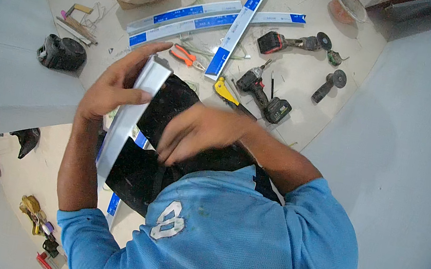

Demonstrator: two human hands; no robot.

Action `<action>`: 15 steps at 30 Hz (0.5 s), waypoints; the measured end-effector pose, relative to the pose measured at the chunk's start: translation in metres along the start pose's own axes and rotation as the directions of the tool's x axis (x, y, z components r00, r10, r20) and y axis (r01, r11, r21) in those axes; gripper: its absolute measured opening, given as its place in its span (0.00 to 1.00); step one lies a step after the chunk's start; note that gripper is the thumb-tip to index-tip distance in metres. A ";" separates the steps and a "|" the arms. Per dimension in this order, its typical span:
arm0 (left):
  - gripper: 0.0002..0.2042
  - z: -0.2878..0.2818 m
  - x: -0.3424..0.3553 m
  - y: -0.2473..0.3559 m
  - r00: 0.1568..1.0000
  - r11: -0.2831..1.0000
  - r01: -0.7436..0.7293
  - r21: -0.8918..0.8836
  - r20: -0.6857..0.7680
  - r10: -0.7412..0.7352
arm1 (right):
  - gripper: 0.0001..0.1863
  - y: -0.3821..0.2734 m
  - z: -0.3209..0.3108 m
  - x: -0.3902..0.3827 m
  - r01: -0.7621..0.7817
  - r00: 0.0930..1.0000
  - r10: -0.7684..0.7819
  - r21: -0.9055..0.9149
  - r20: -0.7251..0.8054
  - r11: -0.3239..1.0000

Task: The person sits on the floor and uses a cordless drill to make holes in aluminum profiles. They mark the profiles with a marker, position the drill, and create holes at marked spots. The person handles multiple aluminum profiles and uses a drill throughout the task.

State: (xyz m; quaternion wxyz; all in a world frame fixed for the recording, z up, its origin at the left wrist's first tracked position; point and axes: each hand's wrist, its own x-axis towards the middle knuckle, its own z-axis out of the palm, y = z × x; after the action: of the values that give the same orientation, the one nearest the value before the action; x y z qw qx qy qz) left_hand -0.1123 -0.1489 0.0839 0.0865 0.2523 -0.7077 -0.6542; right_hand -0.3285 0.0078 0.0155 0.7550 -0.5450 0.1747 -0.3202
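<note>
Left hand: fingers wrapped around the upper end of a metal channel, clamped on it.
Right hand: blurred, curled over the black trousers at the knee, just beside the channel; I cannot tell if it grips anything.
Channel: pale, thin-walled, long, held upright and tilted across the lap, lower end down by the thigh.
Handling: probably light and stiff along its length, easily dented, with sharp folded edges; best held on the flat sides near the middle.
Floor: more channel lengths with blue labels toward the far edge, orange pliers, a cordless drill, two angle grinders.
Open room: bare wall to the right; tools crowd ahead.
</note>
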 end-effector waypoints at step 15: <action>0.51 0.005 -0.016 -0.001 0.984 0.998 0.023 -0.051 -0.174 -0.031 | 0.12 0.259 -0.206 -0.183 -0.865 -0.201 -0.228 0.063 -0.953 0.498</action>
State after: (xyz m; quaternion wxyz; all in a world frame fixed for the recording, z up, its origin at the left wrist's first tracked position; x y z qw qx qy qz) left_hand -0.1006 -0.1372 0.0858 0.1455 0.3161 -0.6779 -0.6476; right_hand -0.5135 0.0366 -0.3133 0.1452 -0.2826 0.9181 -0.2371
